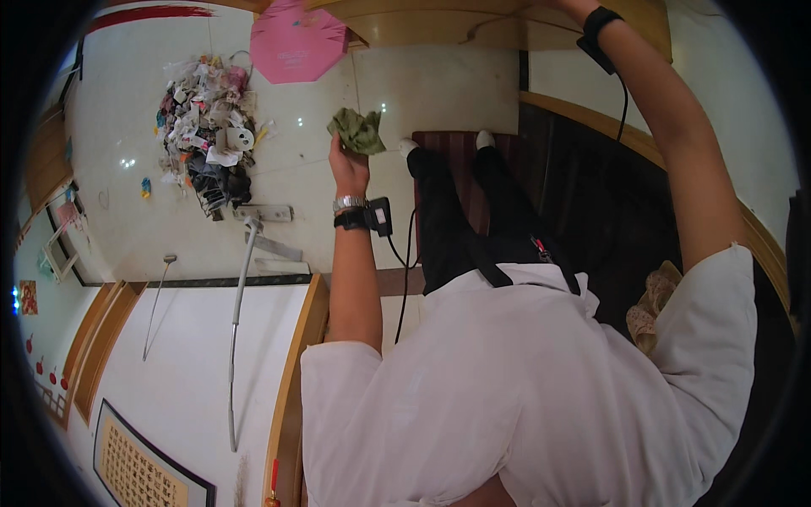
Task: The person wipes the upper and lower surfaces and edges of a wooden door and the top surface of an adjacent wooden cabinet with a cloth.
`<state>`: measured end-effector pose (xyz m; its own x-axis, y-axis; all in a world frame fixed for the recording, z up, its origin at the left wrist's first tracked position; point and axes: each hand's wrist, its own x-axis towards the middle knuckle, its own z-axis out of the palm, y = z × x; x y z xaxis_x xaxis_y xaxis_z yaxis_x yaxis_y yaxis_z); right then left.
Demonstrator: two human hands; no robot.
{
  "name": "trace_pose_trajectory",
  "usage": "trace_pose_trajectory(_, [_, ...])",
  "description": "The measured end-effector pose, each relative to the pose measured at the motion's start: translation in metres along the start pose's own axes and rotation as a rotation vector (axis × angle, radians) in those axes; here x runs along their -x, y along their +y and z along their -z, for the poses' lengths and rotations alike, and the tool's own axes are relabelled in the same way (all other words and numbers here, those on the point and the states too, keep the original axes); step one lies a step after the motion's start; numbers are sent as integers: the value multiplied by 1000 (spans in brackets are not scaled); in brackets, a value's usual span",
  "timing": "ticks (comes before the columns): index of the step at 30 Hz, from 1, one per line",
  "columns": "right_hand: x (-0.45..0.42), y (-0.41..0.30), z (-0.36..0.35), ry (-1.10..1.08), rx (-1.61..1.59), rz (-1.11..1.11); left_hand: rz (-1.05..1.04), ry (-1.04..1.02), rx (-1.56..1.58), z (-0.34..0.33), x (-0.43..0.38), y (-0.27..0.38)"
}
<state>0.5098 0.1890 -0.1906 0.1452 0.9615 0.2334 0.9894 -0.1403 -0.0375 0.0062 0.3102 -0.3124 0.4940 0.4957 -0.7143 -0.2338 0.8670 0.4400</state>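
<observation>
My left hand (350, 168) grips a crumpled green cloth (358, 131), held out in front of me above the pale tiled floor (320, 184). A metal watch (349, 202) and a black strap with a small box (380, 217) are on that wrist. My right arm (687, 120) reaches up to the top edge over a wooden furniture surface (431, 22). Its wrist bears a black strap (600, 24), and the hand itself is out of view. Left of the wooden surface is a pink, many-sided object (298, 47) with printing on it.
A heap of mixed litter (206, 120) lies on the floor to the left. Beside it is a flat mop head (269, 213), its long handle (237, 304) against the white wall. My feet are on a dark red striped mat (456, 158). Cables hang from both wrists.
</observation>
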Motion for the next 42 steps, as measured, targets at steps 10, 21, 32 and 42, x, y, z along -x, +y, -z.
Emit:
trace_pose_trajectory(10, [0,5,-5,167,-164,-31,-234,-93,-40,-115,-97,-18])
trace_pose_trajectory(21, [2,7,-13,259,-287,-69,-361,-173,55,-206,-224,-81])
trace_pose_trajectory(32, [-3,-1,-17,175,-258,-105,116,-261,589,-228,-249,-212])
trace_pose_trajectory(42, [-7,0,-13,99,-283,-109,-312,-181,136,-98,-297,8])
